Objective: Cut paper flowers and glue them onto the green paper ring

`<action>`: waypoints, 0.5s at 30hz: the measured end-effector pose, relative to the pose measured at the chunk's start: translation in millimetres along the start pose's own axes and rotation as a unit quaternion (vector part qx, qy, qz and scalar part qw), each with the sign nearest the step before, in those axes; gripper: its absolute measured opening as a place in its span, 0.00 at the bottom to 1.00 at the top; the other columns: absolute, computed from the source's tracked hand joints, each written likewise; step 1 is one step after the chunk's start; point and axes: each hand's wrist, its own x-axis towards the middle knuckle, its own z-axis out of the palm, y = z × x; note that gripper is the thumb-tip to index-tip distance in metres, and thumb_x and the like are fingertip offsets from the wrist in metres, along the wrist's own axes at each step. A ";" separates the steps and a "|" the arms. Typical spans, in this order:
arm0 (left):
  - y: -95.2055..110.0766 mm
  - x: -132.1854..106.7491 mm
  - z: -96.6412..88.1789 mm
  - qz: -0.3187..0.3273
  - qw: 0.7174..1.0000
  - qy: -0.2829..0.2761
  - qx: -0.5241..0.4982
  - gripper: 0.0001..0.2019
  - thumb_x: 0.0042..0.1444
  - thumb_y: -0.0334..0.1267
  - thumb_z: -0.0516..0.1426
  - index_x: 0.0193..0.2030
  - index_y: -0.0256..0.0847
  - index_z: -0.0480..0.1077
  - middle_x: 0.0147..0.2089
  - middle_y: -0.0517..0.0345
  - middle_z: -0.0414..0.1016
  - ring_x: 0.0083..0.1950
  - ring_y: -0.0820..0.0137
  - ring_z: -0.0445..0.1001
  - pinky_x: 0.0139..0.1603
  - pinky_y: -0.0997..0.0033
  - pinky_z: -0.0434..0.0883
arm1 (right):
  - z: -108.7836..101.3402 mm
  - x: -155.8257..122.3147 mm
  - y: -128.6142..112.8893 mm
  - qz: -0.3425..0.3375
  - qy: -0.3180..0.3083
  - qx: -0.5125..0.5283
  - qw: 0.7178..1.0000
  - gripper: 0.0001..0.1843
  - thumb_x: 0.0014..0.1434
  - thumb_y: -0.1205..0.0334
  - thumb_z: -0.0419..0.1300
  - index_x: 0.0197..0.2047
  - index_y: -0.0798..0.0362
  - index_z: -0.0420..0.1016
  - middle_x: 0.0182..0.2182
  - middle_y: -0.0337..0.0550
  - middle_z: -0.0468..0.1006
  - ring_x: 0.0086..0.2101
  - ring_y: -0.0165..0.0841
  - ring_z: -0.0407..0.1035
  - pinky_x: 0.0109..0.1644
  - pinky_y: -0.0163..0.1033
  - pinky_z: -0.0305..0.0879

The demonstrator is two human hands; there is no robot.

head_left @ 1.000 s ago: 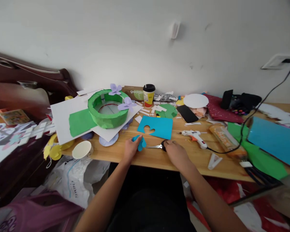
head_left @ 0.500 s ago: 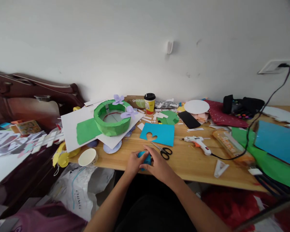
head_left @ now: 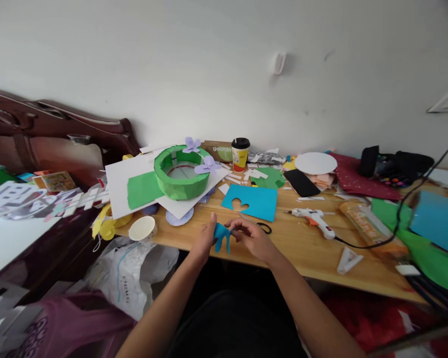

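Left hand (head_left: 205, 238): fingers pinched together on the left edge of a small blue paper cut-out (head_left: 221, 236), thumb raised above it. Right hand (head_left: 252, 237): fingers closed on the cut-out's right side; both hands meet at it. Cut-out held just above the near edge of the worktop (head_left: 302, 253), in front of the person, lobes hanging down.

Just behind the right hand: scissors (head_left: 263, 227) lying flat on the wood, black handles visible, blades mostly hidden by the hand. Behind these, a blue paper sheet (head_left: 257, 201) with a heart-like hole cut from its near edge.

Left of the sheet: green paper ring (head_left: 179, 174) standing on white card (head_left: 123, 181), two lilac paper butterflies (head_left: 207, 165) on its rim. A paper cup (head_left: 143, 228) lies on its side near the worktop's left front corner.

Right of the sheet: white glue gun (head_left: 313, 219) lying down, black cable running off right. Behind: takeaway coffee cup (head_left: 240, 154) with black lid, upright near the wall; black phone (head_left: 301, 182) flat.
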 end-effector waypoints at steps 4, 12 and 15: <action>2.7 -1.6 -4.7 0.004 0.996 -0.077 -0.040 0.31 0.50 0.67 0.55 0.19 0.38 0.64 0.16 0.58 0.65 0.18 0.74 0.65 0.21 0.74 0.62 | -13.5 -0.7 5.4 0.033 -0.055 0.042 0.997 0.21 0.61 0.41 0.56 0.37 0.52 0.72 0.47 0.49 0.76 0.41 0.35 0.72 0.44 0.41 0.70; -2.3 3.1 -9.5 0.004 0.993 -0.098 -0.068 0.25 0.49 0.61 0.60 0.27 0.37 0.68 0.23 0.60 0.70 0.23 0.73 0.68 0.28 0.72 0.70 | -14.4 1.4 15.8 0.113 -0.042 -0.166 0.979 0.16 0.56 0.48 0.62 0.35 0.53 0.77 0.30 0.41 0.79 0.31 0.33 0.71 0.35 0.36 0.68; -11.4 12.6 -15.0 0.040 0.999 -0.035 -0.005 0.25 0.46 0.62 0.61 0.27 0.38 0.68 0.25 0.59 0.72 0.25 0.71 0.71 0.28 0.72 0.69 | -11.4 2.9 22.7 0.100 0.007 -0.199 0.975 0.11 0.54 0.56 0.64 0.37 0.53 0.78 0.31 0.41 0.80 0.31 0.34 0.73 0.35 0.36 0.70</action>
